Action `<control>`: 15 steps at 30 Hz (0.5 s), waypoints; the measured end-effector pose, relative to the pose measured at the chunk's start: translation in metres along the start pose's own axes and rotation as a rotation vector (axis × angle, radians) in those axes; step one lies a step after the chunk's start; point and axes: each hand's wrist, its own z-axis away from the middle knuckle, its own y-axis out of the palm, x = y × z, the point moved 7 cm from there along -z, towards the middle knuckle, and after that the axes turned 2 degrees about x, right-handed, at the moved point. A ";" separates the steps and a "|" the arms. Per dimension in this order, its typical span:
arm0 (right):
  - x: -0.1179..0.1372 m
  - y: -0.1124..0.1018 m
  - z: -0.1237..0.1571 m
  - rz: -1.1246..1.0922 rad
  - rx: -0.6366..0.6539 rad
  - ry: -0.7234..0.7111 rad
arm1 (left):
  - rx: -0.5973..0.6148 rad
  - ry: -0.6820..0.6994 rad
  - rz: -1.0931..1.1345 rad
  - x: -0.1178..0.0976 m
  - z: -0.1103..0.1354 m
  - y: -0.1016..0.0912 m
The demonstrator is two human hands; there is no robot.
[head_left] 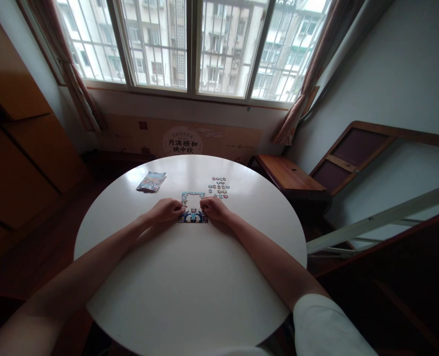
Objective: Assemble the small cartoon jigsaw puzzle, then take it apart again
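A partly assembled jigsaw puzzle (193, 218) lies on the white round table, with a dark blue lower part and a border of pieces around an open middle. At its left edge is my left hand (168, 208), fingers curled closed and touching the border. My right hand (213, 207) is closed over the right border, its fingertips bent inward. Whatever either hand pinches is hidden by the fingers. Just beyond my right hand, several loose puzzle pieces (219, 187) are spread in short rows.
A colourful printed packet or sheet (152, 181) lies at the table's far left. The round table (190, 287) has a wooden bench (288, 172) behind its right side. Farther back are a printed cardboard panel (212, 136) and barred windows. A pale rail (382, 220) slants at the right.
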 end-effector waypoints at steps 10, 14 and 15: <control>0.000 0.000 0.000 -0.004 0.009 0.013 | -0.013 -0.009 0.036 -0.002 0.000 -0.002; 0.000 0.000 0.000 0.003 0.006 0.016 | 0.000 -0.009 0.000 -0.002 0.000 -0.002; 0.000 0.000 0.000 0.002 0.006 0.015 | 0.007 -0.010 -0.012 -0.002 0.000 -0.001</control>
